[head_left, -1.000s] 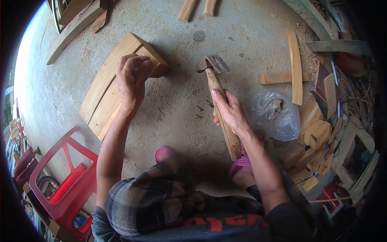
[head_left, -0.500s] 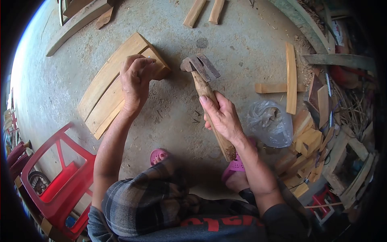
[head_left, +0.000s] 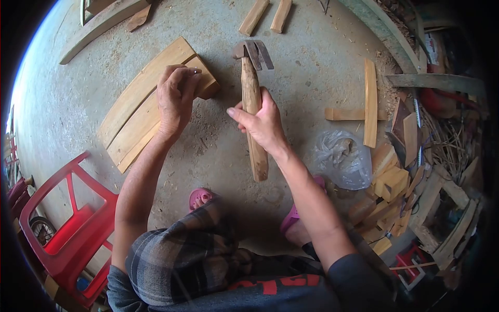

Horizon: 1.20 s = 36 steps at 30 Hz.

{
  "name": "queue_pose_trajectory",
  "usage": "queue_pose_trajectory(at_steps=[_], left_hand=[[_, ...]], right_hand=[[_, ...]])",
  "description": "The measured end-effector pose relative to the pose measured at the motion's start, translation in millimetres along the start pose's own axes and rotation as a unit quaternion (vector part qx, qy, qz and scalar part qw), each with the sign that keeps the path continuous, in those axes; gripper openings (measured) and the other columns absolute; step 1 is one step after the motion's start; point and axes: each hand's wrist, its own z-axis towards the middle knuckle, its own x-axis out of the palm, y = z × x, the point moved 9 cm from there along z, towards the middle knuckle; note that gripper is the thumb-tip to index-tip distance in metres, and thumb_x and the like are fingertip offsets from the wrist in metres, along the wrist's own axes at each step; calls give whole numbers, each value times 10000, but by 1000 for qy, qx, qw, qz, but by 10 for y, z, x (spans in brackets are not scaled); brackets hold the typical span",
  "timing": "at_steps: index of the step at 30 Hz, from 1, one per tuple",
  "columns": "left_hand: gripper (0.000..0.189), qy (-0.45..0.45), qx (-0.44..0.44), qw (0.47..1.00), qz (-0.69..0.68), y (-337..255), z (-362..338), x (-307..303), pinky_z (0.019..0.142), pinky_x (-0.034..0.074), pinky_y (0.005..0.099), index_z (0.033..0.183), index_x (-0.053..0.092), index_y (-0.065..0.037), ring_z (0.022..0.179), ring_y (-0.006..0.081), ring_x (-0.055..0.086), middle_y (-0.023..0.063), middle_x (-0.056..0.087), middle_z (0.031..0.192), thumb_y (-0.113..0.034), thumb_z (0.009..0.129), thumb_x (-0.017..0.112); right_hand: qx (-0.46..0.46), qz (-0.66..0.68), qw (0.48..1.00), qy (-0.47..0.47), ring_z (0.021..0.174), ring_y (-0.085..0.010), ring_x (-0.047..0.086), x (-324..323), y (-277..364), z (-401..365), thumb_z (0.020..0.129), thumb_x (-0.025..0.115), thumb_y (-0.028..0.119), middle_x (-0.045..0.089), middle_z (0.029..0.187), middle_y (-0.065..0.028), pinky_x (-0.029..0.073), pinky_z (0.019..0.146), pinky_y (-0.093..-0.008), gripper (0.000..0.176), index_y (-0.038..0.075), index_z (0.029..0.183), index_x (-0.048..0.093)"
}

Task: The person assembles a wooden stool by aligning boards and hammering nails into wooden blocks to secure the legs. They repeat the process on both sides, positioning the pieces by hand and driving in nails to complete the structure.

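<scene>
My left hand point(head_left: 176, 99) is closed in a pinch over the near corner of a slatted wooden piece point(head_left: 132, 114). A small shiny nail point(head_left: 195, 72) shows at its fingertips; the rest of it is hidden. My right hand point(head_left: 262, 122) is wrapped round the wooden handle of a claw hammer point(head_left: 251, 93), with the thumb pointing left. The hammer's rusty head is up and away from me, to the right of the wooden piece and apart from it.
At left stands a red plastic chair point(head_left: 67, 229). A clear plastic bag point(head_left: 343, 158) lies right of my foot, beside two crossed wooden strips point(head_left: 370, 104). Wood offcuts point(head_left: 392, 182) pile up at right. Two short sticks point(head_left: 254, 15) lie at the top.
My right hand has moved up and left, bringing the hammer more upright and nearer the wooden piece. My left hand stays at its corner with the nail.
</scene>
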Motion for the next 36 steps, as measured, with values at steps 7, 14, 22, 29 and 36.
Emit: queue_pose_trajectory(at_steps=[7,14,22,29,36], left_hand=[[129,6,-21,999,-28,45,19,-24,775,524,302,981,715,5,883,192,660,100,652,991,-91,900,687],[123,7,-28,999,-34,31,39,-6,768,519,320,958,722,-6,876,211,650,100,649,975,-92,870,711],[119,-10,-27,1000,0,45,41,13,797,470,374,901,740,-53,901,261,601,75,653,940,-148,830,753],[113,-13,24,999,44,-39,31,-4,808,448,384,891,750,-93,897,257,570,56,647,945,-180,820,755],[95,-26,52,996,73,-96,-1,-11,838,437,390,904,741,-115,927,265,560,35,640,971,-171,828,728]], right_hand=[[-148,90,985,0,942,-193,660,345,164,631,709,812,106,690,1019,-93,540,832,-335,459,20,1069,542],[-144,62,987,20,894,-170,663,309,141,687,700,823,82,697,952,-78,542,826,-329,464,22,1066,544],[-75,66,994,42,634,-97,628,174,196,420,818,782,200,618,798,-29,532,513,-255,387,32,1051,523],[-24,-18,996,80,604,-104,624,47,341,-23,865,734,389,617,787,-49,533,525,-252,491,7,1098,531],[-2,-114,989,97,585,-117,636,46,452,-280,894,707,440,640,778,-65,539,514,-265,548,-6,1154,526]])
